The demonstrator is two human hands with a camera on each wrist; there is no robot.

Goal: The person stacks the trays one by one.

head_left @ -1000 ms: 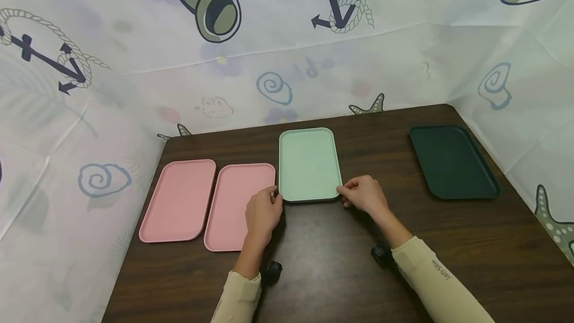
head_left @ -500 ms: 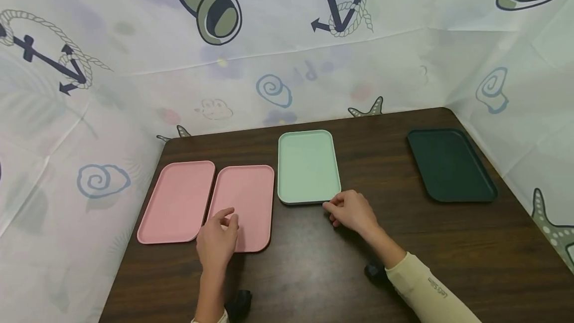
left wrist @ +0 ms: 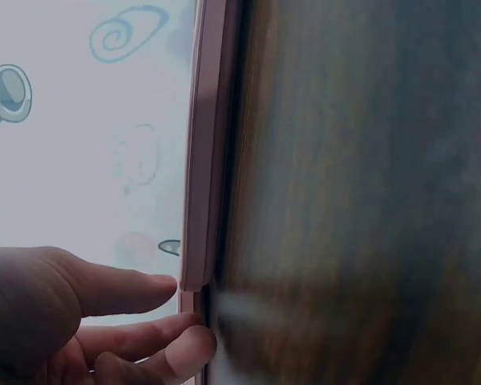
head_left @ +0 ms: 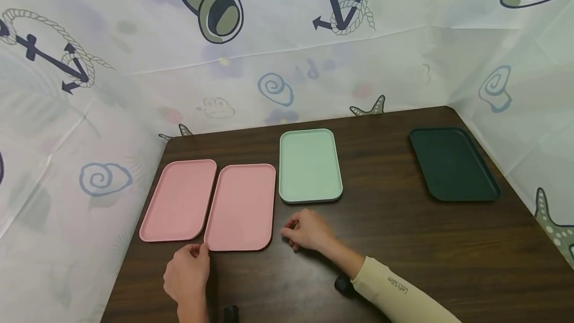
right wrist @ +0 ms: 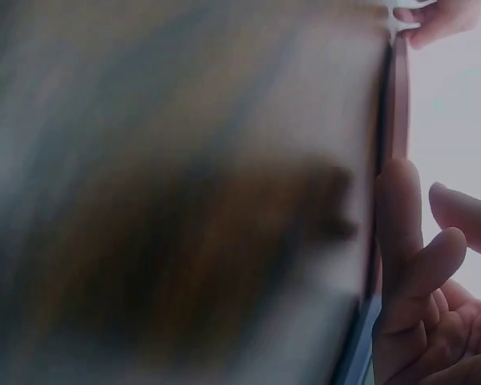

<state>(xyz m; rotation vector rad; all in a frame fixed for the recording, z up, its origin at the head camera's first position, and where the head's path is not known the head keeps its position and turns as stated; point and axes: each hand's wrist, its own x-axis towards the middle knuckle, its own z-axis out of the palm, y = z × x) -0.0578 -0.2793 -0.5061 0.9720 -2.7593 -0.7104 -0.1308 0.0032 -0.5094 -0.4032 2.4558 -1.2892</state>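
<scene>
Pale printed sheeting (head_left: 314,79) rose behind a dark, wood-grained surface (head_left: 394,223).
Navy anchors (head_left: 56,62) marked the upper left and top centre, a blue spiral shell (head_left: 105,179) the middle left.

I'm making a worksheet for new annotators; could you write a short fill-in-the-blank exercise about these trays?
1. The pink trays number ____.
2. The pale green tray lies between the pink trays and the ____ green tray.
3. At the near left corner of the right-hand pink tray is the person's ____ grip.
4. In the head view, a pale sleeve shows on the person's ____ arm.

Missing words: two; dark; left; right.
</scene>
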